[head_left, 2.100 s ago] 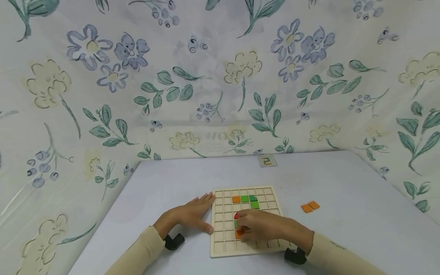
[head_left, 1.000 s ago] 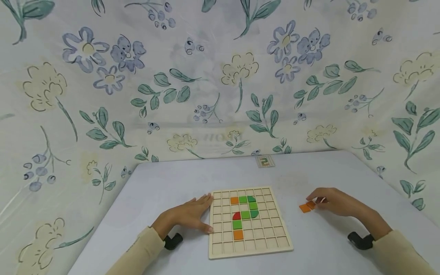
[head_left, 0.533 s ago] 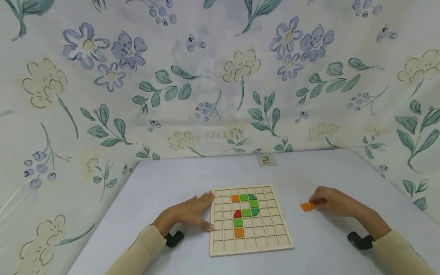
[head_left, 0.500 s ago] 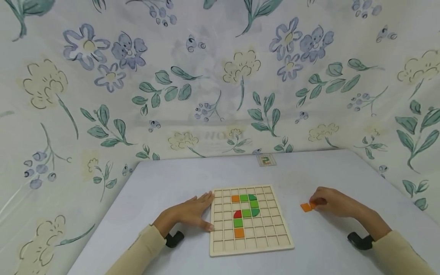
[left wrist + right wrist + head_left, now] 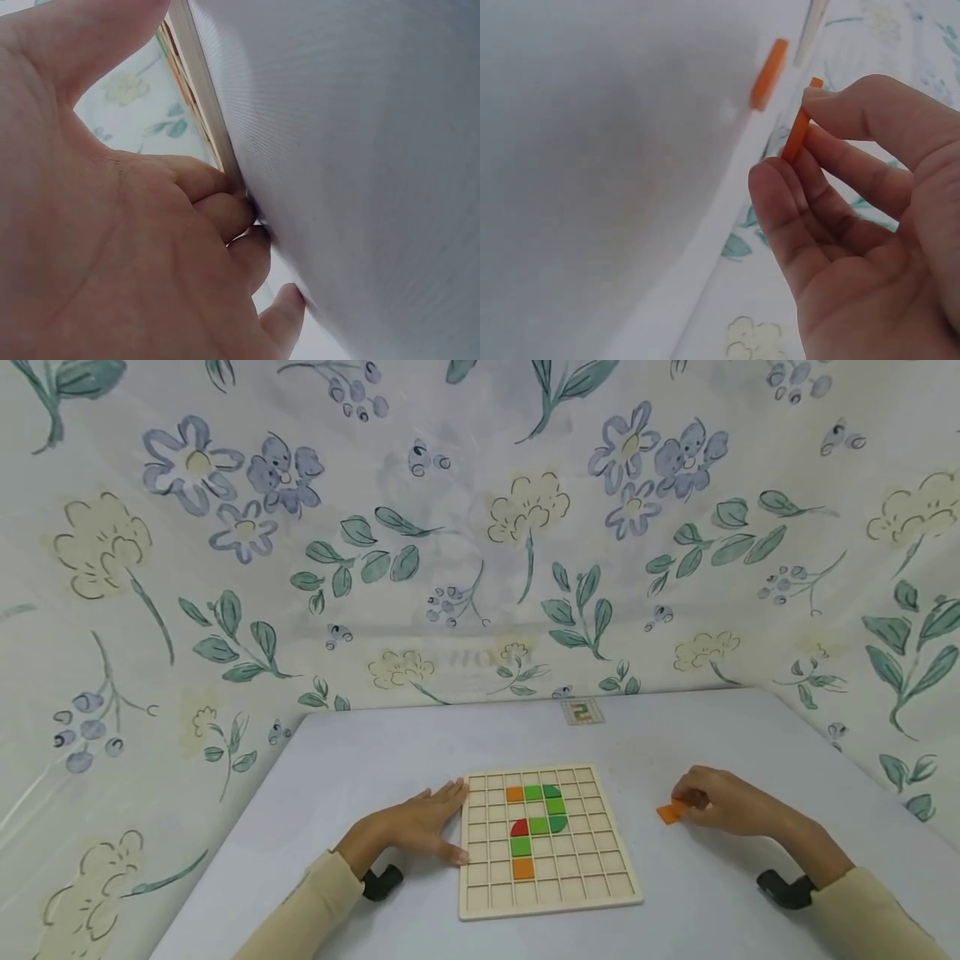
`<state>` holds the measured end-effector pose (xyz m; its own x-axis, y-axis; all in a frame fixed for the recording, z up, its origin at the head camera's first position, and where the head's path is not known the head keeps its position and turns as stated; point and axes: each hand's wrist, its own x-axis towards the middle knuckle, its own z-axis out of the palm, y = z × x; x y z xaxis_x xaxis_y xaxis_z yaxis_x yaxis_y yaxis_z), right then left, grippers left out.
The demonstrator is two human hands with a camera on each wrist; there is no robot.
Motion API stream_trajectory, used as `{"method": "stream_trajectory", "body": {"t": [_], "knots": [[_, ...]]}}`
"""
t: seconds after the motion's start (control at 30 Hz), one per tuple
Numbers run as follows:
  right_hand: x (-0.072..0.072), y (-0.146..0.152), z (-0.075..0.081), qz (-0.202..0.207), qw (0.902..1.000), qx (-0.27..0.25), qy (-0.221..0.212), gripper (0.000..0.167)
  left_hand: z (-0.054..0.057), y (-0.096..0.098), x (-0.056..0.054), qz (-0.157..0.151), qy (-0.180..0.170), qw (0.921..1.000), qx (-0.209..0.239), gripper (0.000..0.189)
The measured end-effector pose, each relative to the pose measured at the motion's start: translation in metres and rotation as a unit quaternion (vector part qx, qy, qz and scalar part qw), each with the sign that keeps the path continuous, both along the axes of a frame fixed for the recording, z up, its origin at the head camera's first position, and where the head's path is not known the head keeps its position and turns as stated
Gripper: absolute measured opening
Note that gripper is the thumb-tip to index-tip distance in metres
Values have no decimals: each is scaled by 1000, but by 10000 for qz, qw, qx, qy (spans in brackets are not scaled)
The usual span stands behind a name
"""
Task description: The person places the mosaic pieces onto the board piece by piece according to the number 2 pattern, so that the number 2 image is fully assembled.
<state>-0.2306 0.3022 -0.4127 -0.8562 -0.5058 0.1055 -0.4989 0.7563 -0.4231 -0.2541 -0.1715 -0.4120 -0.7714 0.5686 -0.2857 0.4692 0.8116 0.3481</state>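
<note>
My right hand (image 5: 723, 802) pinches an orange square tile (image 5: 801, 131) between thumb and fingers, off to the right of the board. A second orange tile (image 5: 770, 75) lies on the table just beyond it. At the left edge of the wooden grid board (image 5: 585, 889), my left hand (image 5: 420, 825) rests with fingers spread, thumb and fingertips against the board's side. On the grid, orange, green and red tiles form a winding path: an orange square (image 5: 514, 794) at the top, green pieces, a red rounded tile (image 5: 520, 828), and an orange square (image 5: 522, 868) at the bottom.
A small printed card (image 5: 582, 711) with a coloured path pattern lies at the table's far edge. The white table (image 5: 360, 743) meets a floral cloth backdrop (image 5: 465, 527). Each wrist carries a black strap mount (image 5: 785, 890).
My right hand has left the board, moved right to the two orange tiles and taken one between thumb and fingers. The left hand stays at the board's edge.
</note>
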Motion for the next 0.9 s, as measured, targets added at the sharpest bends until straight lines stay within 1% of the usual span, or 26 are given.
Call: {"method": "stream_trajectory", "body": {"t": [0.17, 0.33, 0.63, 0.9], "knots": [[2, -8, 8, 227, 9995, -177, 111, 20, 3, -1, -1, 28, -17, 10000, 6, 113], [9, -22, 14, 449, 9981, -393, 149, 21, 1, -1, -2, 33, -126, 9999, 44, 114], [20, -68, 26, 655, 9963, -529, 189, 19, 1, -1, 1, 54, -136, 9998, 156, 114], [28, -115, 27, 966, 9936, -592, 16, 17, 0, -3, 1, -34, -157, 9996, 224, 113]]}}
